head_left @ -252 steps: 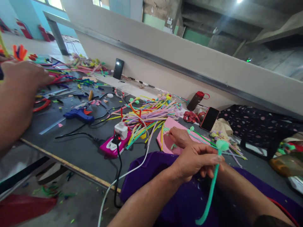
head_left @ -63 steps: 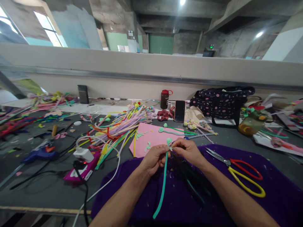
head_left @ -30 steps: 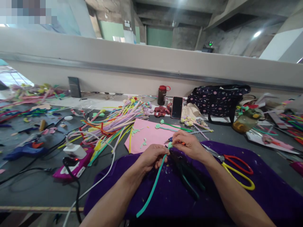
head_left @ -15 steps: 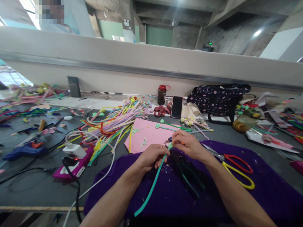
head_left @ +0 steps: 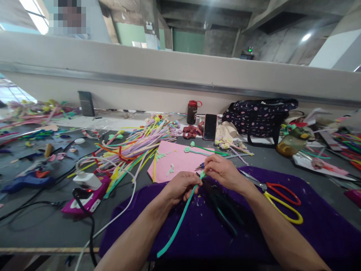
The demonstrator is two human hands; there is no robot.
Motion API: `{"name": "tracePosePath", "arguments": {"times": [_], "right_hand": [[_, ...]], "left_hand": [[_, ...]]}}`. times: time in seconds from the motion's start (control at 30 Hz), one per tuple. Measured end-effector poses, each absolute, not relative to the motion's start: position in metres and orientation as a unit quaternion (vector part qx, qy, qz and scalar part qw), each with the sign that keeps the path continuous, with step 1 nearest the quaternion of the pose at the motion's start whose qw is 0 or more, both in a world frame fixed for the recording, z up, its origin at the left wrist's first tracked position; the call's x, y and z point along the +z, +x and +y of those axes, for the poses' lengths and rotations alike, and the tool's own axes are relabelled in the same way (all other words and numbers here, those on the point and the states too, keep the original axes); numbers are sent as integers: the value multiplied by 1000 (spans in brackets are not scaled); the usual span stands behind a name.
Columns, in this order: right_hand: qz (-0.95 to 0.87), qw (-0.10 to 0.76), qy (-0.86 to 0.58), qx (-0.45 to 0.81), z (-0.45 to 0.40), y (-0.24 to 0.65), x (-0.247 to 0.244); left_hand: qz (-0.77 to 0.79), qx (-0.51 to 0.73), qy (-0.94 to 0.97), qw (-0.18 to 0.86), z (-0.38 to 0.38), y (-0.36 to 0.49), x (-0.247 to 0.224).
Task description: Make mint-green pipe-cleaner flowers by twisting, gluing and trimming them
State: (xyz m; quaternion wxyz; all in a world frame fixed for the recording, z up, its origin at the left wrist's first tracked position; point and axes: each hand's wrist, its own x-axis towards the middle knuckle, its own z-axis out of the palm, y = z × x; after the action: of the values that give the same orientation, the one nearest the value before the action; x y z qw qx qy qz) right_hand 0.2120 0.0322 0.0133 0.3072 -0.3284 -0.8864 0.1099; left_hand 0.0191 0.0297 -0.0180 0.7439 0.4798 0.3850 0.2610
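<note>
A long teal stem (head_left: 179, 224) hangs down and to the left from the fingers of my left hand (head_left: 182, 186), which pinch it near its top. At that top sits a small pale green piece (head_left: 202, 174), and the closed fingertips of my right hand (head_left: 220, 168) hold it. Dark-handled pliers (head_left: 222, 210) lie on the purple cloth (head_left: 135, 222) just below my hands. Behind them, a pink sheet (head_left: 180, 160) carries small pale green pieces. Scissors (head_left: 282, 199) with red and yellow handles rest right of my right forearm.
A magenta power strip (head_left: 97, 195) with cables and a blue glue gun (head_left: 28, 180) are at left. Bundled colored stems (head_left: 141, 141) lie behind. Farther back stand a bottle (head_left: 192, 113), a phone (head_left: 210, 128) and a dark patterned bag (head_left: 259, 118). A person is beyond the partition.
The free lower end of the teal stem has swung slightly left. Both hands keep nearly the same place and hold, with the right fingers slightly shifted.
</note>
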Motion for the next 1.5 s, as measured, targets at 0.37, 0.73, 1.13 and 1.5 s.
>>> {"name": "tracePosePath", "arguments": {"times": [0.37,0.73,1.13,1.5], "right_hand": [[-885,322,-323,89,34,213,12],[-754,471,-401,222,35,215,14],[-686,419,-378,460,33,195,-7],[-654,419,-357,518,31,190,-9]], "left_hand": [[372,277,465,754,29,18,-16],[323,334,428,775,31,11,-15],[323,339,443,764,26,14,-8],[326,335,447,763,27,15,-9]]}}
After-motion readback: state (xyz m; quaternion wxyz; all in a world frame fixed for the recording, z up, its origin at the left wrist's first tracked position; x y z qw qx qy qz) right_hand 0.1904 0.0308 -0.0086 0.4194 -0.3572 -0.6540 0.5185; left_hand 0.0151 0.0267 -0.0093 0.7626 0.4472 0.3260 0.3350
